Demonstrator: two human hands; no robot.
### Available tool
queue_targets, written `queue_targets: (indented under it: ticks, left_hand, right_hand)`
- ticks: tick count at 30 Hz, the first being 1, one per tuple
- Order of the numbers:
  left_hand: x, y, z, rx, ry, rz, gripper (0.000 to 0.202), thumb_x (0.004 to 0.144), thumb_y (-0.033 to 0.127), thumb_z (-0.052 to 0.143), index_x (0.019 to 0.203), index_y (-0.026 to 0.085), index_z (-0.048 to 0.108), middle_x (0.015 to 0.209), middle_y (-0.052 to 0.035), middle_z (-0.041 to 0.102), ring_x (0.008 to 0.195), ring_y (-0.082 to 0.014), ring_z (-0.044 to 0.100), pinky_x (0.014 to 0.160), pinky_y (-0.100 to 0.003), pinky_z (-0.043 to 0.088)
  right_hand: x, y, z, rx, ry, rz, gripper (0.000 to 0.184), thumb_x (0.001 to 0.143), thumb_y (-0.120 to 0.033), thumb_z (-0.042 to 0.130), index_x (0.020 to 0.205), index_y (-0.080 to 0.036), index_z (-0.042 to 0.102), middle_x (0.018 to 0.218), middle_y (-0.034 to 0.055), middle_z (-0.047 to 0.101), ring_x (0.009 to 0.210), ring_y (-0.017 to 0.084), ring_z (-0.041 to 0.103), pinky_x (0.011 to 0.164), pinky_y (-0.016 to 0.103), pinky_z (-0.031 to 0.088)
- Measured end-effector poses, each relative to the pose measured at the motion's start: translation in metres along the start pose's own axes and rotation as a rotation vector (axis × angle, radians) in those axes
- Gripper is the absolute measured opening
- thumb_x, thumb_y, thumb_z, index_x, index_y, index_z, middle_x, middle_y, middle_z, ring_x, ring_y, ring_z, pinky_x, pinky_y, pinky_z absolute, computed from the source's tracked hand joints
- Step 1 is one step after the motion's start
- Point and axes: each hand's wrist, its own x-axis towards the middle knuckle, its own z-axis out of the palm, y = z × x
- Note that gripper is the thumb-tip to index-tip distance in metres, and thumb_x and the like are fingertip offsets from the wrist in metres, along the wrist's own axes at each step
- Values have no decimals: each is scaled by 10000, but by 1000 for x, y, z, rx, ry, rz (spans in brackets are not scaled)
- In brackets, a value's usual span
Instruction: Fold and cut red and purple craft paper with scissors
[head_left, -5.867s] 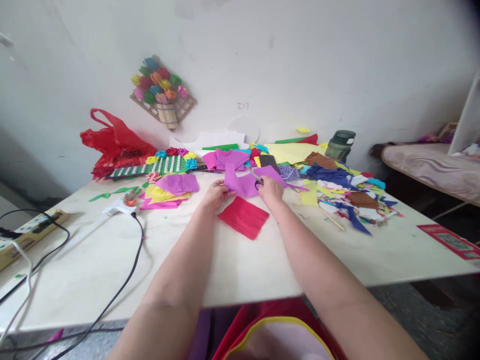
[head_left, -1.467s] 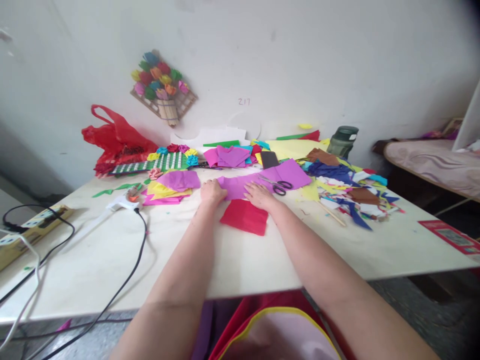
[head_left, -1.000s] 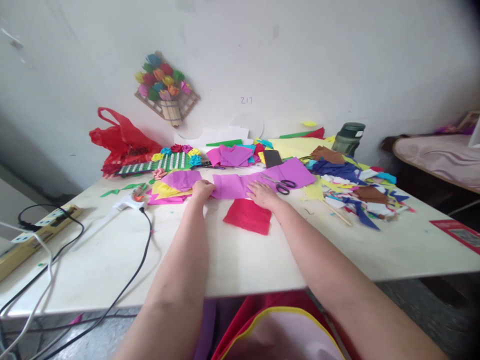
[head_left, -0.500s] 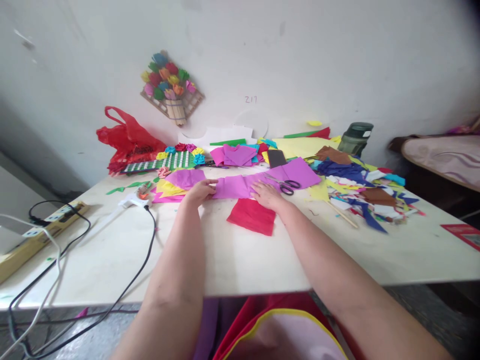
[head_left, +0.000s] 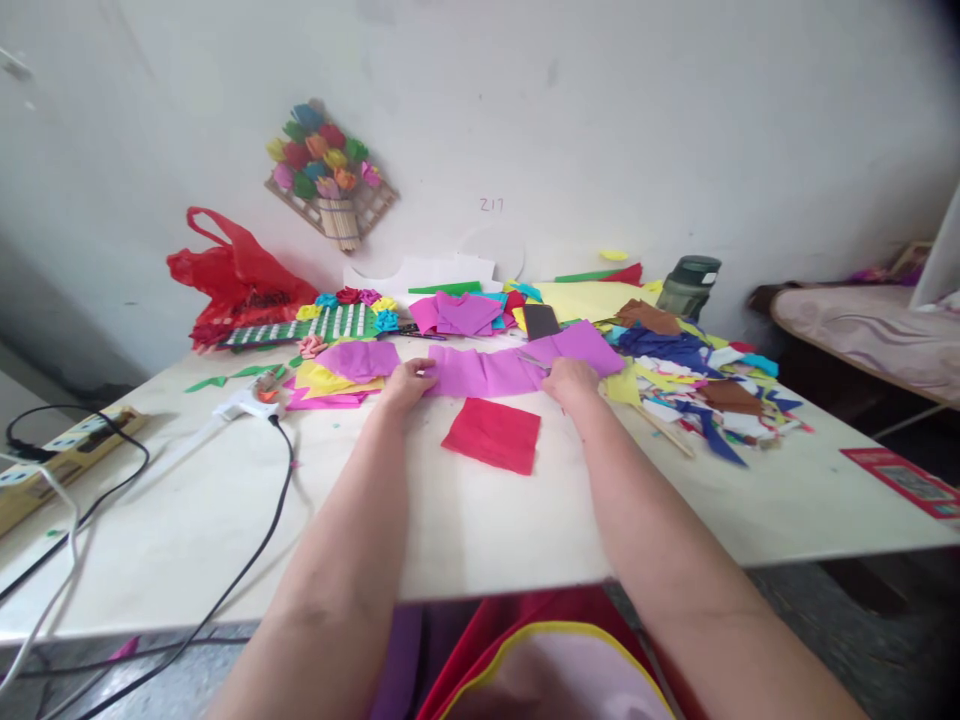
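Observation:
A long purple crepe paper [head_left: 487,371] lies flat across the far middle of the white table [head_left: 465,520]. My left hand [head_left: 409,381] is closed on its left end. My right hand [head_left: 570,381] rests curled on the paper's right part, over the handles of the scissors [head_left: 529,358], of which only the blades stick out. A red paper square [head_left: 493,435] lies just in front of the purple paper, between my two hands.
A glue gun [head_left: 241,405] with a black cable [head_left: 247,560] and a power strip [head_left: 64,455] lie at the left. Behind are a red bag [head_left: 232,280], folded papers, a phone [head_left: 538,320], a green bottle [head_left: 688,285] and a heap of scraps [head_left: 705,385].
The scissors were put down and the purple paper spread flat. Since half a second ago my right hand has slid right onto the scissors' handles. My left hand stays on the paper's left end.

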Motion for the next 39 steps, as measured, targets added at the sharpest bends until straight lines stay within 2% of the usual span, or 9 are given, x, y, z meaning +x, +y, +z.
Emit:
queue_targets:
  ticks: [5, 8, 14, 20, 24, 27, 29, 33, 39]
  left_hand:
    - [2, -4, -3, -80, -62, 7, 469, 515, 152, 688, 983, 127, 682, 670, -3, 624, 530, -88, 473, 540, -212, 376]
    - [-1, -1, -5, -158, -121, -34, 532, 500, 117, 664, 1033, 122, 665, 623, 13, 595, 486, -68, 430, 511, -204, 348]
    - [-7, 5, -4, -375, -191, -56, 576, 466, 35, 637, 1037, 113, 653, 804, -27, 636, 529, -56, 461, 513, -194, 352]
    - [-11, 12, -6, -389, -260, -67, 556, 474, -17, 599, 995, 157, 679, 993, -49, 629, 598, -60, 490, 482, -164, 348]
    - [-15, 18, -7, -393, -307, -113, 569, 492, -31, 584, 1020, 160, 676, 928, -42, 636, 564, -51, 480, 492, -168, 357]
    - [-15, 18, -7, -394, -302, -140, 581, 505, -43, 580, 1047, 147, 665, 814, -20, 634, 475, -28, 418, 462, -173, 336]
    - [-15, 18, -6, -417, -293, -142, 585, 511, -46, 592, 1061, 141, 657, 793, -17, 635, 473, -32, 432, 478, -179, 361]
    - [-15, 18, -3, -497, -290, -145, 592, 538, -25, 639, 1108, 133, 627, 837, -45, 652, 591, -81, 547, 609, -217, 451]
    - [-14, 22, 6, -567, -223, -162, 489, 587, -22, 605, 1062, 93, 638, 880, -81, 657, 684, -98, 581, 691, -224, 476]
  right_hand:
    - [3, 2, 7, -15, 64, -21, 328, 772, -218, 518, 1055, -111, 644, 1096, 173, 596, 1070, 295, 515, 820, 350, 427]
    - [4, 6, 9, 16, 85, 12, 355, 793, -237, 487, 1101, -118, 618, 1134, 175, 558, 1065, 295, 504, 830, 369, 421]
    - [10, 13, 13, 2, 118, 19, 381, 778, -228, 476, 1120, -124, 608, 1164, 151, 540, 1102, 287, 457, 854, 368, 403]
    - [19, 16, 13, -2, 48, -23, 416, 772, -253, 482, 1163, -161, 590, 1170, 142, 568, 1106, 292, 473, 849, 377, 403]
    - [21, 16, 11, -1, 52, -58, 397, 781, -249, 492, 1162, -205, 594, 1122, 134, 602, 1054, 287, 529, 798, 365, 428]
    - [23, 16, 10, -1, 44, -54, 390, 777, -229, 503, 1155, -218, 599, 1085, 133, 623, 1007, 293, 565, 771, 376, 445]
    - [24, 16, 7, 1, 40, -43, 380, 770, -217, 510, 1136, -222, 613, 1069, 135, 632, 1004, 301, 570, 771, 390, 450]
    - [22, 18, -3, -3, 43, 15, 378, 743, -202, 537, 1108, -212, 637, 1079, 140, 629, 1023, 305, 563, 787, 400, 451]
    - [7, 23, -23, 29, 100, 52, 355, 739, -268, 560, 1071, -185, 657, 1052, 139, 642, 986, 288, 587, 770, 369, 457]
